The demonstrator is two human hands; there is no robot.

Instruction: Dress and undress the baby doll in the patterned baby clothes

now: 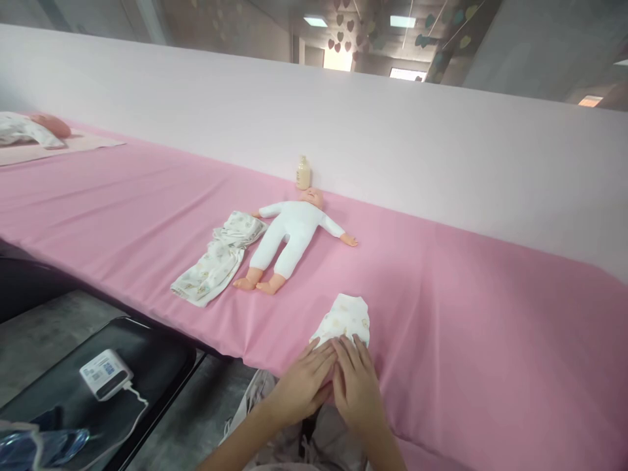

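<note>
A small white printed baby garment [346, 314], folded into a compact bundle, lies near the front edge of the pink-covered table. On its near end rest the outstretched fingers of my left hand [305, 383] and my right hand [357, 386], side by side and touching it. Both hands look open, and they hide the garment's near edge. Farther back, a baby doll [294, 222] in a white suit lies on its back, arms spread. Beside it, on the left, is a loosely laid printed baby garment [216, 261].
A cream bottle [303, 173] stands by the white wall [417, 144] behind the doll's head. Another doll [29, 131] lies on a mat at far left. Below the table's edge, a black chair [161, 356] holds a white device [106, 374] with a cable.
</note>
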